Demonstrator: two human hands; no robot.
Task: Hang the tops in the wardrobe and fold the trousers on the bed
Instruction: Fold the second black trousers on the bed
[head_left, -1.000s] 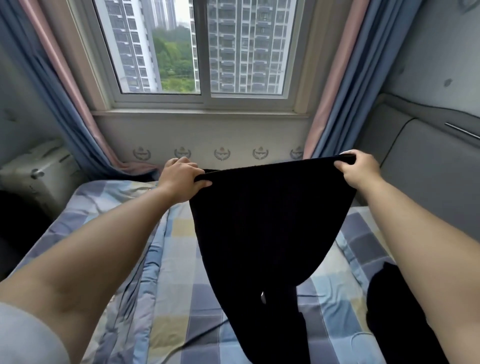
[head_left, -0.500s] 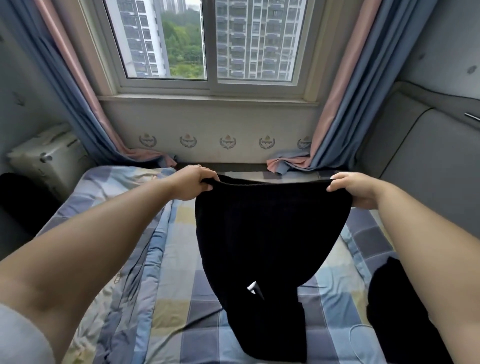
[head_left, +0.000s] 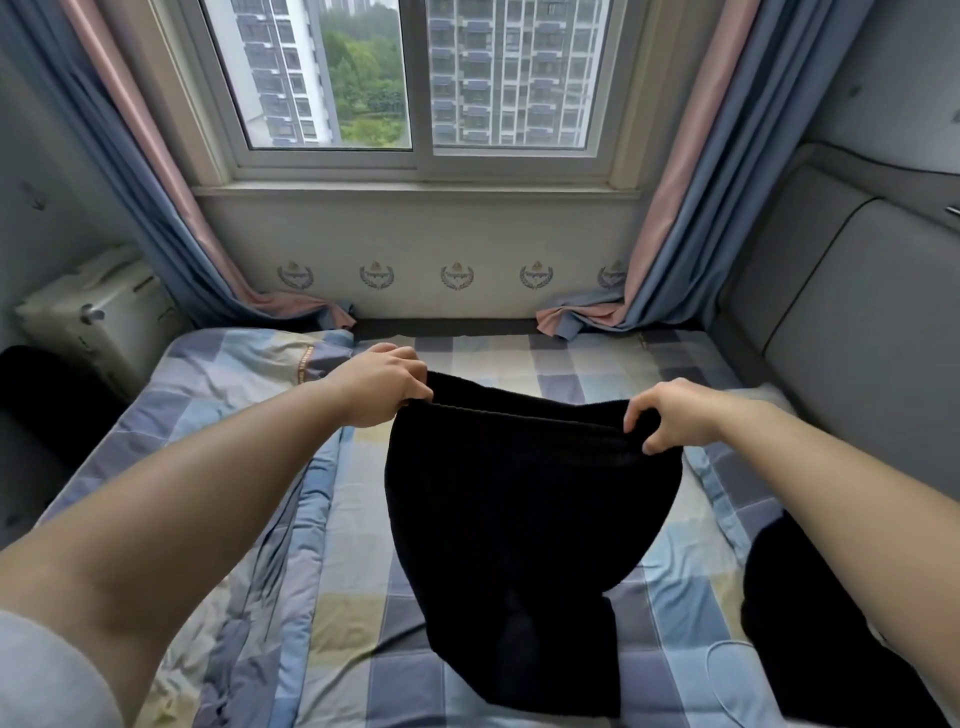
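Black cloth: we hold the trousers (head_left: 524, 499) by the waistband, spread wide between both hands, above the bed (head_left: 353, 613).
Left grip: our left hand (head_left: 382, 384) pinches the left end of the waistband, fingers curled over the edge.
Right grip: our right hand (head_left: 670, 415) pinches the right end, thumb under and fingers over the hem.
Where the trousers are: the waist hangs just above the checked sheet near the middle of the bed; the legs trail toward us and already lie on the cover.
Nearby: another dark garment (head_left: 810, 613) lies at our right on the bed; we cannot tell what it is. A pale suitcase (head_left: 98, 312) stands at the left of the bed.
Step in hand: we judge we are laying the trousers flat before folding.
Doing it well: keep the waistband taut and level, set it down straight, let the legs run out without twisting, then smooth the cloth before bringing one leg over the other.
Risk: slack in the band would leave wrinkles under the fold.
Change: against half a second ago the waistband sits lower and nearer the sheet, and more of the legs rests on the bed; both pinches are as they were.
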